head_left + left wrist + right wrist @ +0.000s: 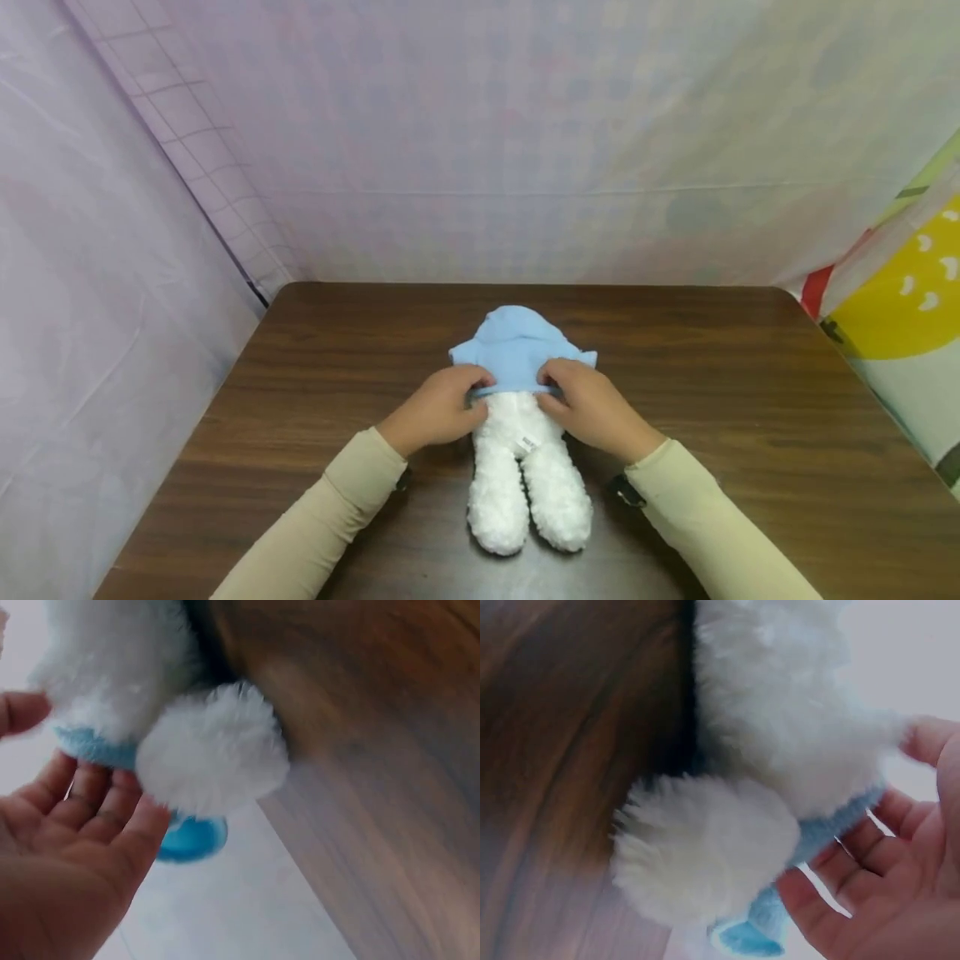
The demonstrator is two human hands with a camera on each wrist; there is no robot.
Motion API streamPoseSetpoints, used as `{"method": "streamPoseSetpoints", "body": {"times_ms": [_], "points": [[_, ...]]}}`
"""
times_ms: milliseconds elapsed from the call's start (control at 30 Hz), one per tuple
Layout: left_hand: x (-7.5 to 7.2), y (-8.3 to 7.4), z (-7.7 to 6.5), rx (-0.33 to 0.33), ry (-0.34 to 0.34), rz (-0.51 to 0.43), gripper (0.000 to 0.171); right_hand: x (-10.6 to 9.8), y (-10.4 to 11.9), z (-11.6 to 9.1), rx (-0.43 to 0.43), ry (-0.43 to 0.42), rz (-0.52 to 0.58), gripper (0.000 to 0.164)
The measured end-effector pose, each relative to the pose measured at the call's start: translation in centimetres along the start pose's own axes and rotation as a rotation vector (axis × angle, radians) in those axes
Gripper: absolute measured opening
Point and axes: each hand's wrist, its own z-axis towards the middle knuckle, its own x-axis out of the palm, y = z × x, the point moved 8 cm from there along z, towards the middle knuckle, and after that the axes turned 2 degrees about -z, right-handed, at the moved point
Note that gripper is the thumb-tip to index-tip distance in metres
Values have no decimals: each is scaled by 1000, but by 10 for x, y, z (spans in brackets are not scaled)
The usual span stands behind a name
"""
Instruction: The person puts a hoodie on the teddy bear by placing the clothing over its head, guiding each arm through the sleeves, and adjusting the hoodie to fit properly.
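Note:
A white fluffy plush toy (508,425) lies on the table, its two legs toward me and a small tag between them. A light blue shirt (517,346) covers its upper part, so the head is hidden. My left hand (441,406) grips the shirt's hem on the left, thumb against the fur. On the right, my right hand (596,407) grips the same hem. Each wrist view shows fingers at the blue hem, a round fluffy part of the toy (214,754) (709,851) beside it, and an open blue sleeve end (193,838) (751,937).
The dark brown wooden table (337,333) has rounded far corners. Pale patterned cloth (525,167) hangs behind it, with more cloth on the left. A yellow-printed cloth (907,292) hangs at the right edge.

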Motion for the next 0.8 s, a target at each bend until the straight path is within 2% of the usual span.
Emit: {"method": "streamPoseSetpoints", "body": {"times_ms": [133, 233, 300, 467, 800], "points": [[-1, 1, -9, 3, 70, -20, 51, 0, -2, -11, 49, 65, 66, 41], [-1, 1, -11, -8, 74, -13, 63, 1, -3, -16, 81, 91, 59, 59], [0, 3, -11, -30, 66, -3, 67, 1, -2, -15, 76, 73, 45, 63], [3, 7, -7, -64, 29, 26, 63, 0, 3, -12, 25, -2, 19, 54], [4, 2, -1, -26, -57, 69, 43, 0, 10, -8, -46, -61, -36, 36]]}}
